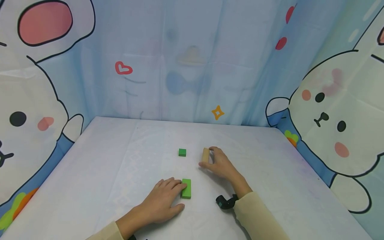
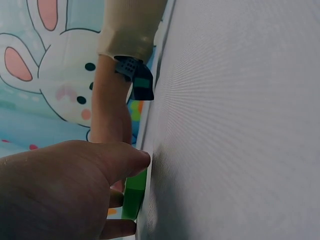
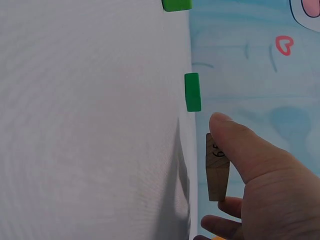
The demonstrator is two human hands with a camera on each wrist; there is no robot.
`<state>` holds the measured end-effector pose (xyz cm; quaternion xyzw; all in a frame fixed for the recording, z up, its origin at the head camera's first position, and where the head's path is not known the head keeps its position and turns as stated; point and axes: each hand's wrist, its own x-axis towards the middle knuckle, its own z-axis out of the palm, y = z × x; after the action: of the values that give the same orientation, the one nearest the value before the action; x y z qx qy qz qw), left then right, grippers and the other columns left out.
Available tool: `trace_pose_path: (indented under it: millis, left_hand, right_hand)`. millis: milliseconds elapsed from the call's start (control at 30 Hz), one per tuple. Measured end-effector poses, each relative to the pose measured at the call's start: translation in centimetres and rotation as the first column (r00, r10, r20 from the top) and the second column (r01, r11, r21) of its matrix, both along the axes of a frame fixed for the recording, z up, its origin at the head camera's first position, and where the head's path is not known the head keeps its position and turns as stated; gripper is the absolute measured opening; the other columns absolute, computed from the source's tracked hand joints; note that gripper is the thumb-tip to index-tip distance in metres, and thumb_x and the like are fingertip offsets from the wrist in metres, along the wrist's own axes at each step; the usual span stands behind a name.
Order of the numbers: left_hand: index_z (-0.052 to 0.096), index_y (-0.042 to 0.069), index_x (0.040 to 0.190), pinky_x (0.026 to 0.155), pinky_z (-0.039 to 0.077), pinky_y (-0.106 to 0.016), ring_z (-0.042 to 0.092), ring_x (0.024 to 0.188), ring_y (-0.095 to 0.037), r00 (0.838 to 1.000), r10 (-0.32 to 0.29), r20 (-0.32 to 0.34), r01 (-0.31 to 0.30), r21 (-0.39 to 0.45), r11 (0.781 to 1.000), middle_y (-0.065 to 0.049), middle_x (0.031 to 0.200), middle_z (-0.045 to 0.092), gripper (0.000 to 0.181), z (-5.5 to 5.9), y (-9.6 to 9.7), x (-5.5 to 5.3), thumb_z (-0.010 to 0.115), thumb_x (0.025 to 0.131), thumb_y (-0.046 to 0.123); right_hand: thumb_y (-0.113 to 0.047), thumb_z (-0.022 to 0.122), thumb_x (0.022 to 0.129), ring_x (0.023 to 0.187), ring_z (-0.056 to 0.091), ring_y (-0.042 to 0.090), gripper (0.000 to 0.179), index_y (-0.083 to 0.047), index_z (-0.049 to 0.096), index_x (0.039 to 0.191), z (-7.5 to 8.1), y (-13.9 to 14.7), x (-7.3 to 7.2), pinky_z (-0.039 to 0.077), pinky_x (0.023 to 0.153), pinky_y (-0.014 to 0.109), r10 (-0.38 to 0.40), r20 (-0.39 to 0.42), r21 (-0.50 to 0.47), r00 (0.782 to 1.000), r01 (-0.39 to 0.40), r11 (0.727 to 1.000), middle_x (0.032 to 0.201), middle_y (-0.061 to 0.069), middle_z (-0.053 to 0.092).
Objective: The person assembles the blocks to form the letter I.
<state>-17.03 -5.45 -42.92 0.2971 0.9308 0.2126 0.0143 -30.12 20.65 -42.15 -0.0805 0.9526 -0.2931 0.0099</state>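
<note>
My right hand (image 1: 221,164) pinches a plain wooden block (image 1: 205,155) between thumb and fingers, one at each end. Dark markings show on the block's thumb end (image 3: 218,150) in the right wrist view, and a shadow falls on the cloth below the hand. My left hand (image 1: 163,200) lies palm down with its fingers stretched out, the index fingertip touching a light green block (image 1: 186,189). In the left wrist view the thumb partly covers that green block (image 2: 134,195). Farther back, left of the wooden block, a smaller dark green block (image 1: 182,152) sits by itself.
A white cloth covers the table (image 1: 120,160). Behind it hangs a blue curtain (image 1: 192,66) with printed rabbits on both sides. A black wrist device (image 1: 226,202) is strapped at the right sleeve (image 1: 258,216).
</note>
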Motion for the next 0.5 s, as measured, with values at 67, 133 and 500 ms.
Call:
trace_pose_path:
  millis: [67,133,500]
  left_hand:
    - [0.052,0.015,0.150,0.116,0.036,-0.064,0.045,0.146,-0.035,1.000,-0.001,0.003,0.001,0.002,1.000,-0.007,0.152,0.053,0.058,0.05,0.00,0.01,0.066,0.099,0.040]
    - [0.052,0.015,0.150,0.116,0.036,-0.064,0.045,0.146,-0.036,1.000,-0.001,0.004,0.001,0.002,1.000,-0.007,0.152,0.053,0.058,0.05,0.00,0.00,0.066,0.099,0.040]
    - [0.051,0.016,0.151,0.117,0.035,-0.064,0.044,0.147,-0.035,1.000,0.002,0.013,-0.002,-0.006,1.000,-0.006,0.153,0.052,0.059,-0.01,0.02,-0.07,0.066,0.099,0.041]
  right_hand:
    - [-0.046,0.078,0.089,0.147,0.041,0.044,0.092,0.002,0.036,0.155,-0.07,-0.05,-0.02,0.036,0.119,0.060,0.004,0.002,0.005,1.000,-0.004,1.000,0.158,0.027,0.041]
    - [-0.046,0.078,0.089,0.148,0.040,0.044,0.092,0.001,0.036,0.155,-0.12,-0.13,-0.01,0.035,0.119,0.060,0.008,0.002,0.002,1.000,-0.008,1.000,0.159,0.027,0.041]
    - [-0.046,0.080,0.088,0.149,0.040,0.042,0.093,0.000,0.036,0.156,0.09,-0.83,0.27,0.035,0.120,0.059,0.006,0.007,-0.012,1.000,-0.006,1.000,0.159,0.025,0.041]
